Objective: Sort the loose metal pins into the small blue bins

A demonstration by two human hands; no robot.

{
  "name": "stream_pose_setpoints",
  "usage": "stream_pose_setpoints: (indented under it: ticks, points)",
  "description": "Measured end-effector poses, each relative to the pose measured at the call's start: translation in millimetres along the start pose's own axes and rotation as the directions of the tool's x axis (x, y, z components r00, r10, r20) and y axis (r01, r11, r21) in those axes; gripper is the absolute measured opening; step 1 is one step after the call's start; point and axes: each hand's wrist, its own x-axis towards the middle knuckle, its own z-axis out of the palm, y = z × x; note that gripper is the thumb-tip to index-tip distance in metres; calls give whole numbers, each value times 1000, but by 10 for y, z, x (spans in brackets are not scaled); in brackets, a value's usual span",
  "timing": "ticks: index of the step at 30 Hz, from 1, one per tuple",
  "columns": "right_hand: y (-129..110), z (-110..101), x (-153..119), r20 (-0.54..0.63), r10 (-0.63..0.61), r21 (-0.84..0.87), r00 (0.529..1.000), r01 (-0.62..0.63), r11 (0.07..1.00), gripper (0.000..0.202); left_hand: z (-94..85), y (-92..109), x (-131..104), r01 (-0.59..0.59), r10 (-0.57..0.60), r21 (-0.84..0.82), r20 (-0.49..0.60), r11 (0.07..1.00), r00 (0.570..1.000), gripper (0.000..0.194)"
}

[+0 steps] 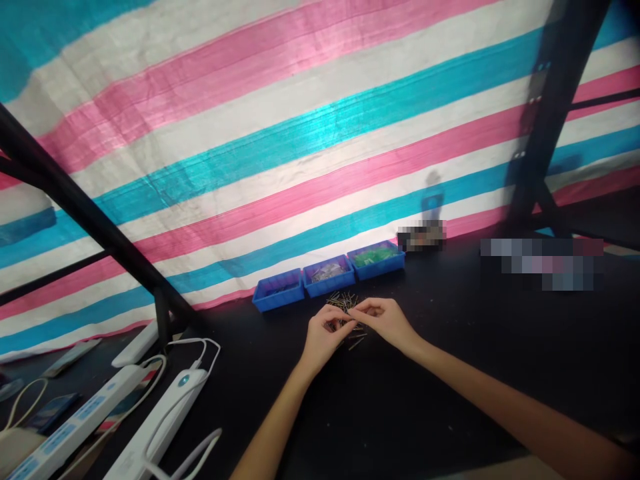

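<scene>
Both hands meet over a loose pile of thin, dark and brassy metal pieces (344, 300), which look like screws or nails but are too small to name surely. My left hand (325, 331) has thumb and forefinger curled together at the pile's near side. My right hand (384, 319) is closed in a pinch, its fingertips touching those of my left hand. Whatever lies between the fingertips is too small to make out. A few single pieces (357, 341) lie just in front of the pile.
Behind the pile stand three blue bins: a left one (278, 305) with dark contents, a middle one (329, 289) with clear pieces, a right one (380, 268) with green pieces. White power strips (157, 427) and cables lie left on the black table (400, 413). A striped sheet (300, 153) hangs behind.
</scene>
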Motion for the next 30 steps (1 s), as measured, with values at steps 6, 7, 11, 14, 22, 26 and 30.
stream_pose_setpoints:
  ticks: [6,7,11,14,22,26,30]
  points:
    - [41,32,-27,69,-74,-113,995,81,990,23,15,22,-25,-39,31,95,85,995,996,18]
    - [47,31,-27,69,-80,-119,994,88,989,23,14,24,-26,-43,35,99,88,994,996,18]
    - [40,2,-11,34,-88,-105,996,91,990,23,-3,29,-15,-28,24,63,73,998,997,18]
    - [20,-24,9,-22,-80,-103,997,77,992,22,-31,23,3,13,-13,3,17,1000,1000,20]
    - [51,5,-16,32,-81,-192,996,86,978,23,-62,-14,25,242,-249,-208,-10,948,968,29]
    - [66,29,-70,135,-138,-318,981,175,932,15,-70,-51,46,275,-300,-310,-36,910,953,30]
    - [79,10,-73,179,-138,-372,974,197,907,12,-177,-97,94,240,-313,-370,-152,898,938,35]
